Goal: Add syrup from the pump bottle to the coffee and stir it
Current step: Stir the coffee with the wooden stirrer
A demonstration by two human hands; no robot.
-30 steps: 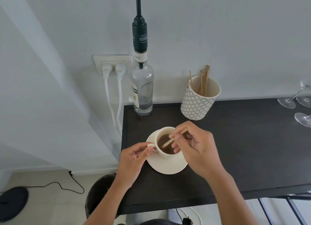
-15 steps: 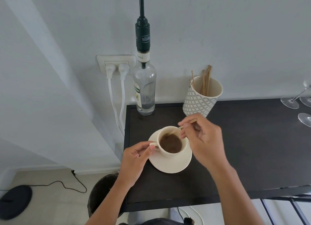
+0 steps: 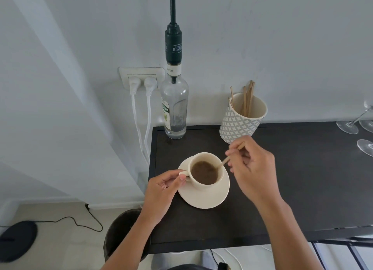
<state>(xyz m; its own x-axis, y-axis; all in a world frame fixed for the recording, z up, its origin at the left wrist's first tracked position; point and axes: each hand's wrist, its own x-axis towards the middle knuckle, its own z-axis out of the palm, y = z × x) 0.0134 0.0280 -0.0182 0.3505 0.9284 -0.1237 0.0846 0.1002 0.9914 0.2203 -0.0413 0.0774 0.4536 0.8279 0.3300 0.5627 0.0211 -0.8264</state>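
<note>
A cream coffee cup (image 3: 201,186) full of brown coffee stands on a cream saucer (image 3: 207,199) on the dark table (image 3: 302,189). My left hand (image 3: 163,189) pinches the cup's handle at its left side. My right hand (image 3: 252,169) is to the right of the cup and holds a thin wooden stirrer (image 3: 226,160), whose lower end dips into the coffee at the cup's right rim. The clear glass syrup bottle (image 3: 175,108) with a dark green pump stands at the table's back left corner, almost empty.
A patterned paper cup (image 3: 240,124) with several wooden stirrers stands behind my right hand. Wine glass bases (image 3: 347,126) sit at the table's far right. A wall socket (image 3: 141,78) with two white plugs is left of the bottle. A dark bin (image 3: 121,229) stands on the floor below.
My right hand has swung the stirrer from the cup's middle over to its right rim and moved rightward. My left hand stays on the handle.
</note>
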